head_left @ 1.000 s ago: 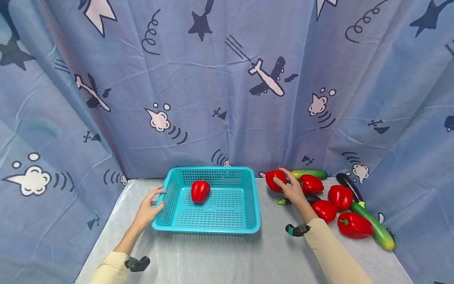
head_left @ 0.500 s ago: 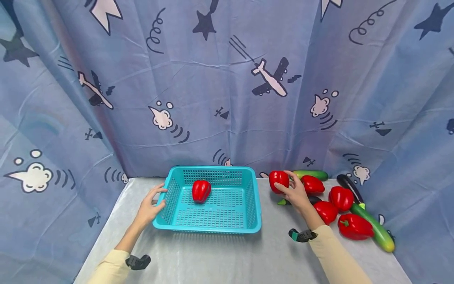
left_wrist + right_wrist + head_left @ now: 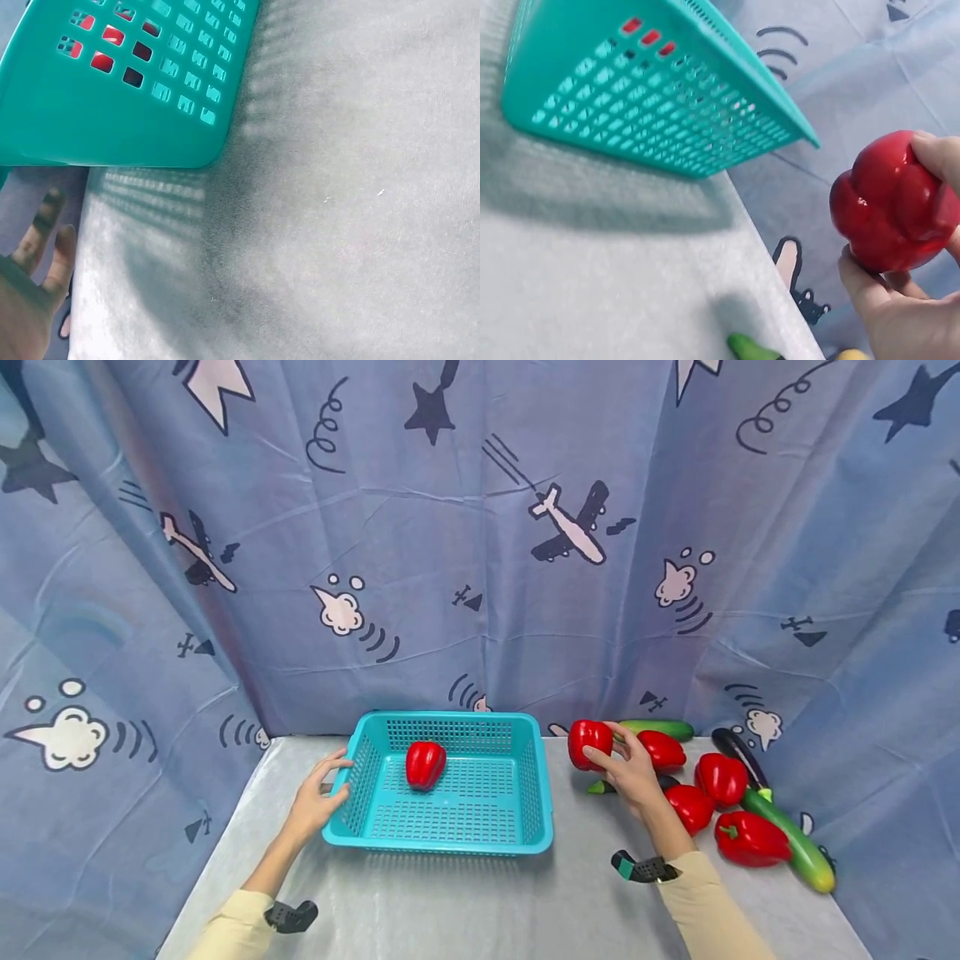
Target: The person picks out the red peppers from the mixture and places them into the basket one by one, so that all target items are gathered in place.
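My right hand (image 3: 636,777) holds a red bell pepper (image 3: 587,745) between thumb and fingers, to the right of a turquoise plastic basket (image 3: 442,845). In the right wrist view the pepper (image 3: 892,206) appears raised off the table. A second red bell pepper (image 3: 425,766) lies inside the basket, toward its left side. My left hand (image 3: 313,800) is at the basket's left rim, thumb and fingers spread apart. In the left wrist view its fingers show beside the basket wall (image 3: 97,131); whether they touch it I cannot tell.
At the right of the grey-white table (image 3: 450,902) lie several red bell peppers (image 3: 721,779), a green cucumber (image 3: 667,727), a larger green-yellow one (image 3: 795,843) and a dark eggplant (image 3: 742,758). A dark vegetable with a green tip (image 3: 600,787) lies below my right hand. A patterned blue curtain (image 3: 480,568) hangs behind.
My right hand and the pepper in it have shifted slightly to the right, and the right forearm has turned a little. The left hand and the basket have stayed in place.
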`<state>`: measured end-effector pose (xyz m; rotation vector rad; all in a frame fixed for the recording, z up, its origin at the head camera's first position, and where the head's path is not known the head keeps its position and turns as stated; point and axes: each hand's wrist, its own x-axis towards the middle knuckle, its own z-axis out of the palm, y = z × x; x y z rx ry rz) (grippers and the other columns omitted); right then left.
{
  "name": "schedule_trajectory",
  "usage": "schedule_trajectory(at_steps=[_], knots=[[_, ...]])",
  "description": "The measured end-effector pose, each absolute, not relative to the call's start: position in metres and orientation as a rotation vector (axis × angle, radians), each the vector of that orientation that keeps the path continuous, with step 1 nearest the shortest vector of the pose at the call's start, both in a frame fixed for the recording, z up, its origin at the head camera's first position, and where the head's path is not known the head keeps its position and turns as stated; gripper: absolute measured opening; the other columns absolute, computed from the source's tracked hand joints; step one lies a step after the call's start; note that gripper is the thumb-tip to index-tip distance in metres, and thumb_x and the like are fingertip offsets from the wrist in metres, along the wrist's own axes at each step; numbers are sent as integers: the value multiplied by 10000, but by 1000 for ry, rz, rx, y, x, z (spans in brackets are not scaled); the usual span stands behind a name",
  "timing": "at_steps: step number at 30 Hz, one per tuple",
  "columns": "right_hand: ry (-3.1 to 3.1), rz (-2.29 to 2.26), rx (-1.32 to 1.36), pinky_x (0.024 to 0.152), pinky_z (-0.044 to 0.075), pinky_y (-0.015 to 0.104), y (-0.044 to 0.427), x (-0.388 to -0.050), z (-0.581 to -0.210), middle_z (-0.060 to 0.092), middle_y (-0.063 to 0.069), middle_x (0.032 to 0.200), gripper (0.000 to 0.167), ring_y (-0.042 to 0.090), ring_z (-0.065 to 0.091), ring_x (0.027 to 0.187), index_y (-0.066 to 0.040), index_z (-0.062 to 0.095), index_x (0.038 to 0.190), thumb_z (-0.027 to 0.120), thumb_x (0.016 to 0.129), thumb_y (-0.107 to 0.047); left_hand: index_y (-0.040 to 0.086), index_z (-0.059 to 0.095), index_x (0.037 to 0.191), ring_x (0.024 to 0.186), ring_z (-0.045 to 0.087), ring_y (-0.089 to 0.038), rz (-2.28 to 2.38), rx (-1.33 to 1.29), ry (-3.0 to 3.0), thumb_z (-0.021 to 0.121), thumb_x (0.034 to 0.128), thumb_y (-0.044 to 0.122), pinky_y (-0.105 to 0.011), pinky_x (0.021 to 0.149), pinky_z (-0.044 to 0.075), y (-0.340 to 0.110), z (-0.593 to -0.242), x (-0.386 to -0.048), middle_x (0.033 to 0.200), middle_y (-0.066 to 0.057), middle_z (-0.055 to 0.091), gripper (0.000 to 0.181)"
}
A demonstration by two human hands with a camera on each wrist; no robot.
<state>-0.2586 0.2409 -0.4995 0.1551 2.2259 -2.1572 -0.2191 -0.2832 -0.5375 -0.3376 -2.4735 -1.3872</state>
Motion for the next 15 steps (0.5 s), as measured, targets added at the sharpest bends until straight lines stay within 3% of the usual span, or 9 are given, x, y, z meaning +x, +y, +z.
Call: schedule_trajectory(at_steps=[8, 15], knots=[[2328, -2079, 13, 1009, 466, 530, 227, -254, -488, 313, 164, 1565, 790, 403, 328, 1382, -158, 376, 1552, 807, 898, -263, -123, 607, 1243, 1248, 488, -509, -1366, -349, -2434, 634, 862, -200, -595, 830, 520, -271, -518, -205, 1461, -335, 436, 390], [2253, -2149, -117, 937, 528, 448, 210, -250, -479, 359, 186, 1511, 708, 411, 366, 1336, -154, 411, 1533, 774, 924, -157, -48, 612, 1292, 1268, 500, -436, -1394, -335, -2463, 647, 900, -142, -551, 862, 527, -279, -532, -215, 1509, -261, 421, 405]])
